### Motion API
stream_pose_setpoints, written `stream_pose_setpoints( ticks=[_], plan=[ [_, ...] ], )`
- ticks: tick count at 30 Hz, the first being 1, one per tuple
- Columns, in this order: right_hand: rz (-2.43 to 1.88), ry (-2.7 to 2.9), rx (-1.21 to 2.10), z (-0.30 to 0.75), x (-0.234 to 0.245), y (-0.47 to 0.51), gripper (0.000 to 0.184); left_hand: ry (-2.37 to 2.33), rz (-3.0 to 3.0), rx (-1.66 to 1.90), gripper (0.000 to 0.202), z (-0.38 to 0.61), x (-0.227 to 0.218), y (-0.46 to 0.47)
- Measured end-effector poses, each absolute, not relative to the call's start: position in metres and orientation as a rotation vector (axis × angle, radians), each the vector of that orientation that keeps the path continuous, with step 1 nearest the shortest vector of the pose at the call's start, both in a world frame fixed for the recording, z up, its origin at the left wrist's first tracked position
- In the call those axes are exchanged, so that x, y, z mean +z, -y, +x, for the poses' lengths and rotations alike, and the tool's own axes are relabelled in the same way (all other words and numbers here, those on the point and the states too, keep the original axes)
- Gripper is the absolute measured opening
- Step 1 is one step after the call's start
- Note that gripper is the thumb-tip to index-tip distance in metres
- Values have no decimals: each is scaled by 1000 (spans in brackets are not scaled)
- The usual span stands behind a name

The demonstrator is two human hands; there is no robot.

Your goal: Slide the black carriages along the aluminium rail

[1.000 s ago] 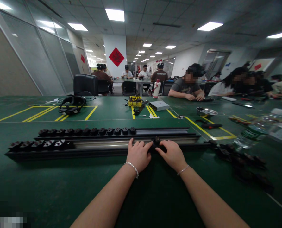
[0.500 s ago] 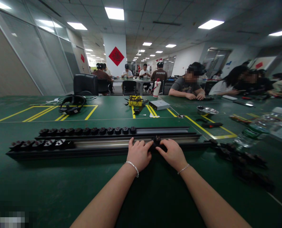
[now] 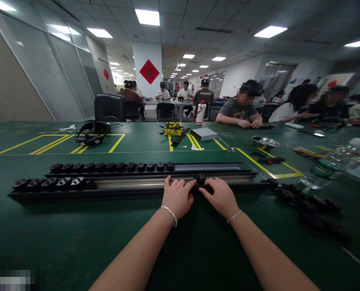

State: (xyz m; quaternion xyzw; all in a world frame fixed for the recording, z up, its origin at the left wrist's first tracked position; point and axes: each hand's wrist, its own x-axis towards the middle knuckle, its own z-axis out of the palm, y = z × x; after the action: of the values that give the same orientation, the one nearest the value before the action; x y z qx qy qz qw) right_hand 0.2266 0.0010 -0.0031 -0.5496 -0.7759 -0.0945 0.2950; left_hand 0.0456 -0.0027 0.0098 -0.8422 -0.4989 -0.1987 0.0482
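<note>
In the head view, two black rails lie side by side across the green desk (image 3: pixel 61 238), the front rail (image 3: pixel 131 195) nearest the person and the rear rail (image 3: pixel 208 166) just behind it. A small black piece (image 3: pixel 201 178) sits at the front rail, toward its right end, between the two hands. The left hand (image 3: pixel 177 198) puts its forefinger to the piece's left side; whether those fingers grip it, I cannot tell. The right hand (image 3: pixel 220 196) has thumb and forefinger closed on the piece from the right. Black sockets (image 3: pixel 49 184) fill the front rail's left end, and a bare bright strip runs from them to the left hand. The rear rail's sockets (image 3: pixel 121 167) line its left part, its right part showing pale metal. At the front rail's right end, near enough that contact is unclear, a heap of black parts (image 3: pixel 304 204) spreads to the right, with a plastic bottle (image 3: pixel 322 171) just behind. Between the forearms and along the rail's front edge, open desk gives both wrists room.
</note>
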Motion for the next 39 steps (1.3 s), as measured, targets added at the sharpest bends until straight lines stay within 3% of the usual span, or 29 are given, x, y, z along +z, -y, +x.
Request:
stream_pose_setpoints(
  ticks=[39],
  plan=[
    [-1481,2040,-293,226,-1,1,21,1507,-2565,-586,48,49,9,6]
  ],
)
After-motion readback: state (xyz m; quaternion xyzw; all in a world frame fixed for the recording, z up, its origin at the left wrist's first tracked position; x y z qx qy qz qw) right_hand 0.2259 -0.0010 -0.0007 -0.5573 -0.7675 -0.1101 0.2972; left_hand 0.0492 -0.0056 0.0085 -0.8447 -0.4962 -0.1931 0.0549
